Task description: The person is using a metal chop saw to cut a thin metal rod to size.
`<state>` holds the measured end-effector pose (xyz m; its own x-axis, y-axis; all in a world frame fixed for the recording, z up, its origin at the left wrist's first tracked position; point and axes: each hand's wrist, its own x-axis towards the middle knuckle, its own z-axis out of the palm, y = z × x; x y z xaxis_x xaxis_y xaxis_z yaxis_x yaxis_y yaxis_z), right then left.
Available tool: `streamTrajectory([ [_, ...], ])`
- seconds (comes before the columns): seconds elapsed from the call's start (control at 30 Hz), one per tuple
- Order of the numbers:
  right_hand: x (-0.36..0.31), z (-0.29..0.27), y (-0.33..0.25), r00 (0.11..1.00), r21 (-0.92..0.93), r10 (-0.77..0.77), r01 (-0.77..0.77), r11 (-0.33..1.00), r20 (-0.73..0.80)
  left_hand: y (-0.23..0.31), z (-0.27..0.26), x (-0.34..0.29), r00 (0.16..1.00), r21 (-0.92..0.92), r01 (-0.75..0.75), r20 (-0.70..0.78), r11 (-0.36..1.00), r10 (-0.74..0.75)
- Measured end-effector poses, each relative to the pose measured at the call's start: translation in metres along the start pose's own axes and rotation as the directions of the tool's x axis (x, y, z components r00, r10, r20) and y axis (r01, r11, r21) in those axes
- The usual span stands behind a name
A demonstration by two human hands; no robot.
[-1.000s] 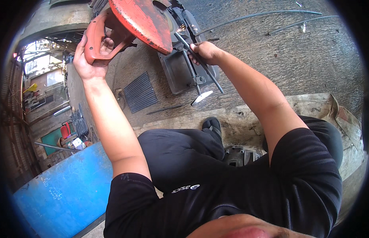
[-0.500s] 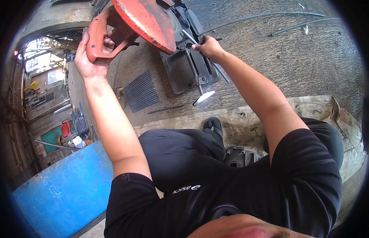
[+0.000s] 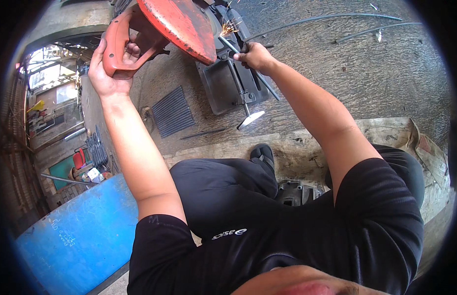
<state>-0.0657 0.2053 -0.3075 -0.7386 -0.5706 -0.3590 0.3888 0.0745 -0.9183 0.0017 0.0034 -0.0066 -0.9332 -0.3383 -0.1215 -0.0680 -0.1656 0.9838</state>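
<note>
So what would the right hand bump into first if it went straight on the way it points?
Past the rod it holds, the right hand would probably meet the saw first, though depth is hard to judge here.

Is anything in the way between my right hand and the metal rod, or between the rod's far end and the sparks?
Nothing visible: your right hand is closed around the metal rod, and the sparks show close by its far end. The red guard, left of that end, hides what is behind it.
</note>
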Motion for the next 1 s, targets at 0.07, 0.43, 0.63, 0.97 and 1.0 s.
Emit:
streamTrajectory([
  [0.07,-0.001,0.001,-0.003,0.999,0.036,0.011,-0.012,0.999,0.049,0.000,0.000,0.000,1.000,0.002,-0.002,-0.005,1.000,0.002],
  [0.43,0.004,-0.005,0.006,0.954,0.214,-0.021,-0.046,0.976,0.298,0.000,0.002,0.000,1.000,0.023,-0.009,-0.018,1.000,0.009],
  [0.63,0.000,-0.008,0.008,0.914,0.264,-0.011,-0.106,0.959,0.406,0.001,0.003,-0.001,1.000,0.024,-0.006,0.015,1.000,0.006],
  [0.97,0.005,-0.006,0.018,0.887,0.316,0.028,-0.194,0.929,0.460,0.001,0.000,0.000,1.000,0.023,-0.011,0.022,1.000,0.010],
  [1.0,0.005,-0.006,0.018,0.895,0.353,0.024,-0.200,0.914,0.445,0.001,0.000,0.000,1.000,0.026,-0.012,0.026,1.000,0.011],
])
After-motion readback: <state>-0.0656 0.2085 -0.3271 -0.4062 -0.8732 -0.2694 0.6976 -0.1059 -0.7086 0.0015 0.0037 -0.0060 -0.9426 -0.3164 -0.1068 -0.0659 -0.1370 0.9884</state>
